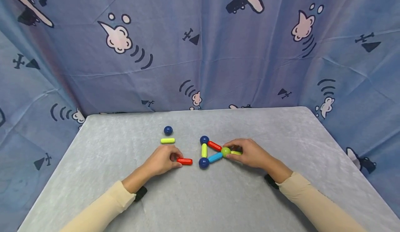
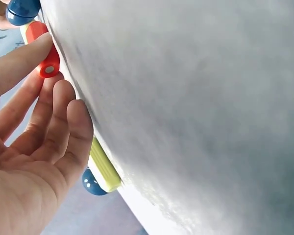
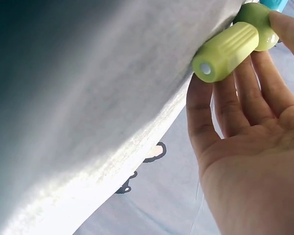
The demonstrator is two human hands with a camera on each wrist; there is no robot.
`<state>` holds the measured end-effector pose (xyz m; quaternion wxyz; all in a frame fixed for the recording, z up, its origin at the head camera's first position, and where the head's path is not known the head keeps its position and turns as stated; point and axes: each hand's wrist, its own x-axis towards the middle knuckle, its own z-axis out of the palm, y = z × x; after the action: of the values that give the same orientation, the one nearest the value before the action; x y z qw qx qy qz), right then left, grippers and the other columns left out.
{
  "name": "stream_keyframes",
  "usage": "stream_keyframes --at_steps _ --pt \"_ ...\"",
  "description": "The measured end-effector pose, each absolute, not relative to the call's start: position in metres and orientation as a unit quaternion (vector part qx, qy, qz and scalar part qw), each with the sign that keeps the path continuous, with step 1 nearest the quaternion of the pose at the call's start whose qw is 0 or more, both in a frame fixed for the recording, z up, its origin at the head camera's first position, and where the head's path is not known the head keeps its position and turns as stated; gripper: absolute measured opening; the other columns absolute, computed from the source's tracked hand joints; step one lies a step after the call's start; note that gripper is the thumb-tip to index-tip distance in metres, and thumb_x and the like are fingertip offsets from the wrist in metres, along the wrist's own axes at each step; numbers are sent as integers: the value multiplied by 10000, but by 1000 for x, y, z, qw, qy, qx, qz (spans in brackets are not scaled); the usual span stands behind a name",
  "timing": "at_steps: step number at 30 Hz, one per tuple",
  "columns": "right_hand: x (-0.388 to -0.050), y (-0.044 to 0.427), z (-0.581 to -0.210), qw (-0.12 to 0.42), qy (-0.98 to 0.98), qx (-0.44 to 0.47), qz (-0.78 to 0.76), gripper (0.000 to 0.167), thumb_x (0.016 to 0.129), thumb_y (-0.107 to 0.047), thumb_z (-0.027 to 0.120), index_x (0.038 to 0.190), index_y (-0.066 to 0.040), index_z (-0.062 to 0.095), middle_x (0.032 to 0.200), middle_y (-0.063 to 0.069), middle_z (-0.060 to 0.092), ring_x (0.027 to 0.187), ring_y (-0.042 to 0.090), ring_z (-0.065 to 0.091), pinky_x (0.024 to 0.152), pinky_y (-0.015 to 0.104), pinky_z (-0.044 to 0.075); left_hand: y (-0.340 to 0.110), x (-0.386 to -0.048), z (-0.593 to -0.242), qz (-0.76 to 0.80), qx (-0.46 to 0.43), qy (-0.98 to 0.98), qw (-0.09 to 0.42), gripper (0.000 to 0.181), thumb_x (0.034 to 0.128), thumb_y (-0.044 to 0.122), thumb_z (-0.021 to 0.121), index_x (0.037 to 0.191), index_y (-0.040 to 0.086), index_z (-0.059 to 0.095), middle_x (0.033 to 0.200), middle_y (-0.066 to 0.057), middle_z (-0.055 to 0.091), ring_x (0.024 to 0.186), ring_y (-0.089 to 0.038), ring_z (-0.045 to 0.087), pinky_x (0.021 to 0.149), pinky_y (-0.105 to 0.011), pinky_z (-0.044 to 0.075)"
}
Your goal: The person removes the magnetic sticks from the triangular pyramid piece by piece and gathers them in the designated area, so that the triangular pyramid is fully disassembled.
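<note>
My left hand [image 1: 162,159] pinches a red magnetic rod [image 1: 185,161] between thumb and fingers, a metal dot showing on its end in the left wrist view. To the right of that rod lies a triangle of a red rod [image 1: 214,146], a yellow-green rod [image 1: 204,150] and a blue rod [image 1: 215,157]. Dark blue balls [image 1: 204,163] sit at its two left corners. My right hand [image 1: 250,152] grips the green ball [image 3: 257,24] at the right corner, thumb on one side and fingers on the other. Another yellow-green rod [image 3: 225,53] sticks out from this ball, toward the palm.
Beyond my left hand lie a loose yellow-green rod [image 1: 167,140] and, farther back, a dark blue ball [image 1: 168,130]. Everything rests on a grey cloth-covered table [image 1: 200,204]. A blue printed curtain [image 1: 168,44] hangs along its back and sides.
</note>
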<state>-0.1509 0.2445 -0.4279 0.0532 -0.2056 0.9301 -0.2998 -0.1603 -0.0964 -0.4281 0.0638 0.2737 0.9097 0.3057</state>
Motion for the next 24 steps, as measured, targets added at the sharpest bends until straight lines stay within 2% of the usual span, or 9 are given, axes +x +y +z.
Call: stream_keyframes --at_steps 11,17,24 --pt "-152 244 -428 55 933 -199 -295 334 867 -351 771 1178 -237 727 1040 -99 722 862 40 627 789 258 532 -115 -167 -420 307 220 924 63 202 735 134 872 906 160 766 720 57 635 659 -66 531 605 -219 430" --pt "-152 244 -428 52 934 -200 -293 331 865 -352 773 1174 -241 728 1039 -100 722 862 40 630 793 266 535 -130 -176 -413 302 192 932 49 210 742 126 866 928 147 770 788 26 680 698 -91 564 628 -245 444" --pt "-151 244 -429 49 932 -204 -296 335 875 -368 761 1179 -232 725 1037 -92 723 856 37 626 773 250 528 -146 -188 -414 310 169 934 45 208 755 125 858 943 117 768 791 -12 703 700 -103 586 631 -259 456"
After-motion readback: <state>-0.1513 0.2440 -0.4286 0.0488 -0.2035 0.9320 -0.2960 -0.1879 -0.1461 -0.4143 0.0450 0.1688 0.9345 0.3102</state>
